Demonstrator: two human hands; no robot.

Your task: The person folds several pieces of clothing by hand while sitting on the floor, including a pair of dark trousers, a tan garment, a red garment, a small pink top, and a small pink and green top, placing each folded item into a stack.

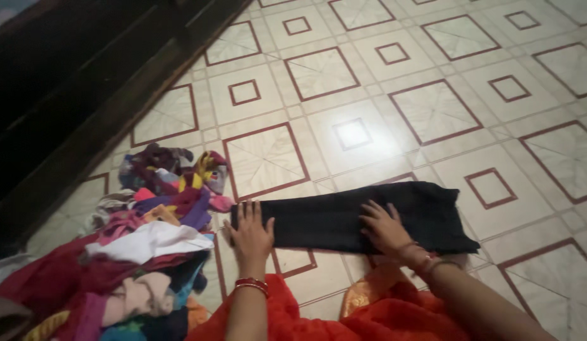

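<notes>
At the lower left of the frame you see a pile of clothes (135,252) in many colours: red, pink, purple, yellow and blue, with one white piece (151,240) lying on top near the middle. The pile rests on the tiled floor (432,113), which is pale with dark red square outlines. In the upper left you find dark wooden furniture (72,82), its long edge running diagonally across the corner. An orange-red cloth (369,316) fills the bottom centre.
</notes>
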